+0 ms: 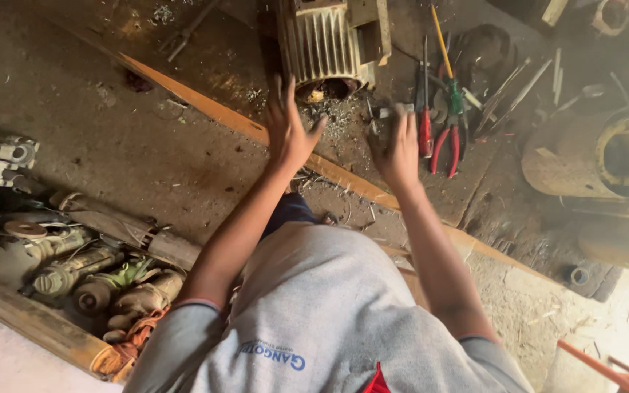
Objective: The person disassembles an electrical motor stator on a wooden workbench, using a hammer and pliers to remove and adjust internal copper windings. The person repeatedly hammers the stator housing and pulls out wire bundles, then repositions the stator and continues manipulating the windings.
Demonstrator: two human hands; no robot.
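My left hand (289, 135) is raised with its fingers spread and holds nothing, just in front of a ribbed grey electric motor housing (322, 44) lying on the dirty floor. My right hand (396, 149) is beside it, with its fingers curled around a small grey metal piece (391, 110) that is blurred. Metal shavings and debris (340, 116) lie between the hands, under the motor's open end.
Red-handled pliers (445, 149), a red screwdriver (425, 131), a green-handled screwdriver (451, 87) and metal rods lie to the right. A wooden plank (212, 109) runs diagonally. A rusty cylinder (591, 156) stands far right. Worn power tools and parts (89, 276) are piled at the left.
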